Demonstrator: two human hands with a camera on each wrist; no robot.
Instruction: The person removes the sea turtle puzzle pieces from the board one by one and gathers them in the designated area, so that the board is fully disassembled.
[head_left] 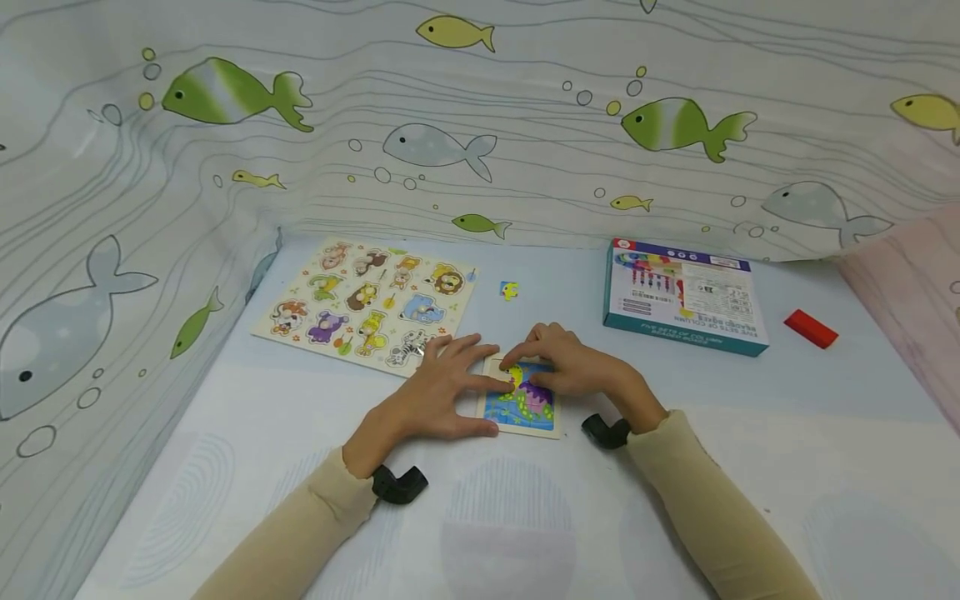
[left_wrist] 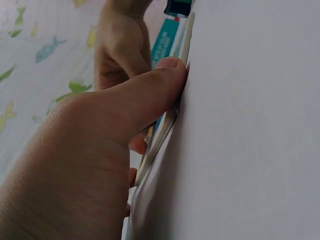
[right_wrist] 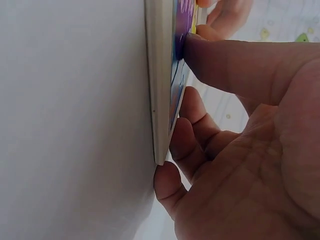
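Note:
A small jigsaw puzzle (head_left: 528, 412) with a blue, yellow and purple picture lies in a pale tray frame. My left hand (head_left: 442, 392) is spread at its left side. The left index fingertip touches the picture, and the thumb (left_wrist: 150, 90) lies against the tray's edge. Over the top of the puzzle, my right hand (head_left: 573, 362) bends its index finger and thumb around a yellow puzzle piece (head_left: 516, 375). In the right wrist view the right thumb (right_wrist: 225, 65) touches a purple part, with other fingers curled by the tray's edge. A loose puzzle piece (head_left: 509, 290) lies beyond.
At the left rear lies an animal puzzle board (head_left: 352, 312), near the left hand. A boxed toy set (head_left: 684, 296) stands at the right rear, with a red block (head_left: 811, 329) beside it. A fish-patterned sheet (head_left: 540, 183) rises behind the table.

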